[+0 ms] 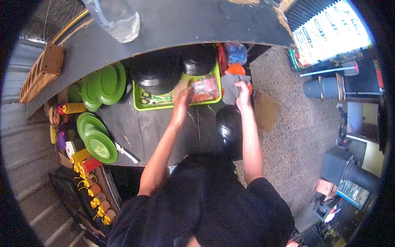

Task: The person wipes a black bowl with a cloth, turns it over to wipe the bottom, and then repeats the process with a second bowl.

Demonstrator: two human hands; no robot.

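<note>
My right hand [243,94] grips a grey cloth [233,85] beside the right end of a lime-green tray [158,108]. My left hand [182,95] is over the tray's front part, fingers stretched out and somewhat blurred, with nothing visible in them. Scissors [145,98] and clear plastic packets [205,88] lie in the tray near that hand. Behind it are stacked black plates [154,84] and a second black stack [199,66]. An orange item [236,69] shows partly behind the cloth. Below my right hand is a shiny black bowl-like stack [228,123].
Green plates [100,146] and a knife [126,152] lie on the left of the dark table. Several sauce bottles [89,165] line the left side. A raised black shelf [181,22] with a clear plastic container [119,24] overhangs the back. Pebbled floor [288,136] lies right.
</note>
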